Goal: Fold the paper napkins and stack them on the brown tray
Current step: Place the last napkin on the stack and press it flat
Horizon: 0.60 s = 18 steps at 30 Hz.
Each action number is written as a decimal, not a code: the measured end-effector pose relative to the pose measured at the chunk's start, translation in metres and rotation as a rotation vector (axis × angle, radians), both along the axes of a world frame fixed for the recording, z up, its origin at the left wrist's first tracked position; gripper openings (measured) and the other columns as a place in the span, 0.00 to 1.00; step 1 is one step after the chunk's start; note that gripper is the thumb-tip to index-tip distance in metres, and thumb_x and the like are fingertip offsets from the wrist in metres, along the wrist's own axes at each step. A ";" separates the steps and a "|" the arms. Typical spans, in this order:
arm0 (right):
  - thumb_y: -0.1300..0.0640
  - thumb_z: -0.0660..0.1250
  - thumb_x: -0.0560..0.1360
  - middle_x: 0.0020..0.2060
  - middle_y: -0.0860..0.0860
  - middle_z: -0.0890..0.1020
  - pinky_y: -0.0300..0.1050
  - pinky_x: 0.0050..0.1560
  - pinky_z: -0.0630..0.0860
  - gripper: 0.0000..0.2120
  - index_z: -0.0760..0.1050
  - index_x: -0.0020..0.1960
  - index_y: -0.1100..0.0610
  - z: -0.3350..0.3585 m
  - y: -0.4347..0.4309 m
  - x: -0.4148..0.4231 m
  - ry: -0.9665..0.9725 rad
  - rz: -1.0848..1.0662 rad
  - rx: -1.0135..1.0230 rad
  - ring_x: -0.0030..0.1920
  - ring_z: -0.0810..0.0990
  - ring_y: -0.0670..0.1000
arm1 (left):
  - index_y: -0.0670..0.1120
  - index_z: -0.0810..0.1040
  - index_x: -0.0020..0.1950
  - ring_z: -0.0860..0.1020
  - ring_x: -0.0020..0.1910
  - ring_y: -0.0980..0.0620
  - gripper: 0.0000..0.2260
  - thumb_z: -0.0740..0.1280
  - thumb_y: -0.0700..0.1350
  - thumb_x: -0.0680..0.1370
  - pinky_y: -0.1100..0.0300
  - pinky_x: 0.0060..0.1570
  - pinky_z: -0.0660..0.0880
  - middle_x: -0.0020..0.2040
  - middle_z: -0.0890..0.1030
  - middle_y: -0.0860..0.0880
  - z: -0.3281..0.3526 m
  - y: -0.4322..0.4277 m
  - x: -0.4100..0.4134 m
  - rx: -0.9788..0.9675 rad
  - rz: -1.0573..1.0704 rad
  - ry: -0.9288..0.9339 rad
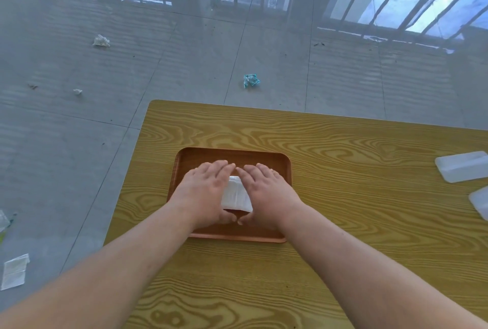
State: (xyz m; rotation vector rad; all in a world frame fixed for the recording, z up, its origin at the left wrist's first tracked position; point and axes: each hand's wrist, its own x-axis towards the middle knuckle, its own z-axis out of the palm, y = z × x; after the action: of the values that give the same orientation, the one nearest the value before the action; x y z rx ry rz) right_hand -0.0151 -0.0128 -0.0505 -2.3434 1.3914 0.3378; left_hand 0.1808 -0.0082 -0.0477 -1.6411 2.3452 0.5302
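A brown tray [200, 155] lies on the wooden table, near its left edge. A white folded napkin stack [235, 194] rests in the middle of the tray. My left hand [202, 192] presses against the stack's left side, and my right hand [265, 191] cups its right side. Fingertips of both hands nearly meet beyond the stack and the thumbs nearly meet in front of it. The hands hide most of the stack, so I cannot tell how many napkins it holds.
The wooden table [330, 159] extends right and toward me. Two white plastic packs [463, 166] lie at its right edge. On the grey floor lie crumpled papers [251, 81], a white wad [101, 41] and a flat sheet [14, 272].
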 end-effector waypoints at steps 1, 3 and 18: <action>0.35 0.75 0.69 0.81 0.53 0.57 0.59 0.79 0.58 0.57 0.45 0.83 0.53 -0.003 0.000 0.003 0.042 0.032 -0.011 0.80 0.55 0.58 | 0.52 0.49 0.82 0.60 0.78 0.47 0.55 0.72 0.72 0.66 0.45 0.76 0.62 0.82 0.59 0.51 -0.002 -0.002 -0.003 -0.008 -0.057 -0.088; 0.42 0.76 0.71 0.77 0.55 0.64 0.57 0.73 0.66 0.52 0.48 0.82 0.54 -0.008 -0.001 0.007 0.065 0.044 -0.069 0.75 0.64 0.59 | 0.50 0.57 0.80 0.68 0.71 0.46 0.48 0.74 0.66 0.68 0.46 0.67 0.70 0.75 0.68 0.49 -0.004 -0.004 -0.006 -0.058 -0.121 -0.211; 0.44 0.59 0.81 0.82 0.57 0.57 0.57 0.80 0.48 0.35 0.53 0.82 0.57 -0.005 0.054 -0.003 -0.057 0.056 -0.005 0.82 0.50 0.58 | 0.48 0.56 0.83 0.52 0.82 0.48 0.37 0.53 0.67 0.79 0.47 0.80 0.48 0.84 0.57 0.49 -0.006 0.053 -0.001 0.052 -0.117 -0.087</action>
State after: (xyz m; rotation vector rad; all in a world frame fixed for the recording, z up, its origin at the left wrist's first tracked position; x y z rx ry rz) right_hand -0.0179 0.0412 -0.0554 -2.3806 1.3036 0.2814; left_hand 0.1799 0.0445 -0.0539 -1.4637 2.3264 0.4827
